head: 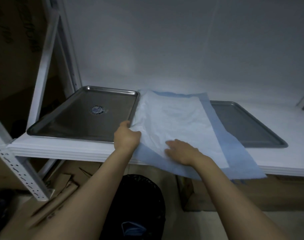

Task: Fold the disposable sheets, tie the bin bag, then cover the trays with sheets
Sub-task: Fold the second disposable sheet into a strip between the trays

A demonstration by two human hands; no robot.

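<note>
The fingers of the left hand [127, 135] curl around the left edge of a disposable sheet [173, 115] and pinch it. The right hand [180, 151] lies flat on the sheet's near part with its fingers straight and slightly spread.

Nearest, low between the two forearms, is a black bin bag [139, 196] with something blue inside. Its top is dark, so I cannot tell whether it is tied.

Beyond it runs the front edge of a white shelf [61, 149]. The sheet, blue with a white padded centre, is spread open on the shelf, and its near right corner hangs over the front edge.

A shiny steel tray [69, 122] sits to the left, bare, with the left hand at its near right corner. A grey tray [248, 125] sits to the right, and only its left edge is under the sheet. A plain wall closes the far side.

This looks like the covering stage. Neither visible tray is covered yet. Whether a third tray lies under the sheet cannot be seen.
</note>
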